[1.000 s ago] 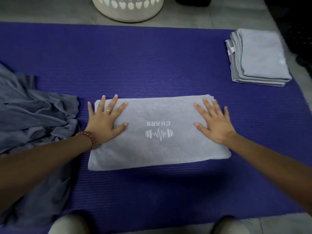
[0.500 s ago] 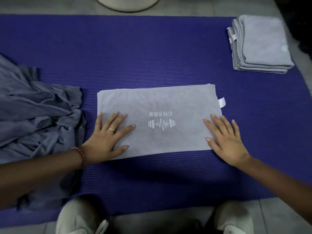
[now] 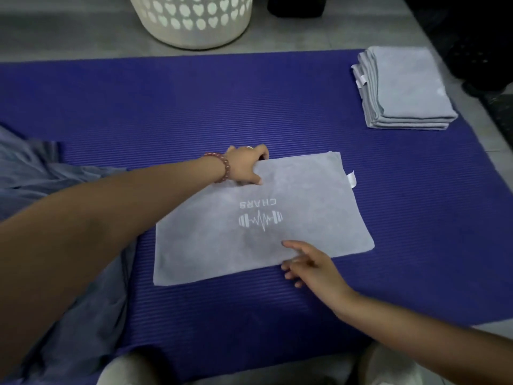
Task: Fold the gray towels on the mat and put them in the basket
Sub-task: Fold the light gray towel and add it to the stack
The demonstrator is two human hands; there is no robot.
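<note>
A home floor: purple exercise mat (image 3: 194, 107) on gray tiles (image 3: 69, 31), white heart-holed laundry basket (image 3: 194, 20)

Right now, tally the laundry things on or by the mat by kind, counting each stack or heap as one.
Logo towel: 1
Folded towel stack: 1
Unfolded gray heap: 1
White basket: 1
Purple mat: 1
Total: 5
</note>
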